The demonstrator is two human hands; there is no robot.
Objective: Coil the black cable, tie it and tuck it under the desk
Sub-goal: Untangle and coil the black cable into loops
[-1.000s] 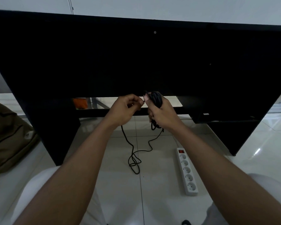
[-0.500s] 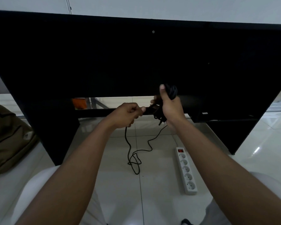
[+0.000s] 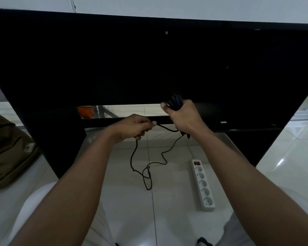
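Observation:
My right hand [image 3: 183,116] grips a bundle of coiled black cable [image 3: 175,103], held up against the dark back panel of the black desk [image 3: 149,59]. My left hand [image 3: 133,127] is lower and to the left, its fingers curled round a strand of the same cable that runs across to the bundle. The loose remainder of the cable [image 3: 146,167] hangs from both hands and lies in a tangled loop on the white tiled floor between my arms.
A white power strip [image 3: 204,185] with a red switch lies on the floor to the right. A brown bag [image 3: 7,153] sits at the left. Desk side panels stand left and right, and an orange object [image 3: 85,111] shows through the gap beneath the panel.
My right hand has lifted the coiled bundle up and to the right. My left hand has dropped slightly, and a strand now stretches between the two hands.

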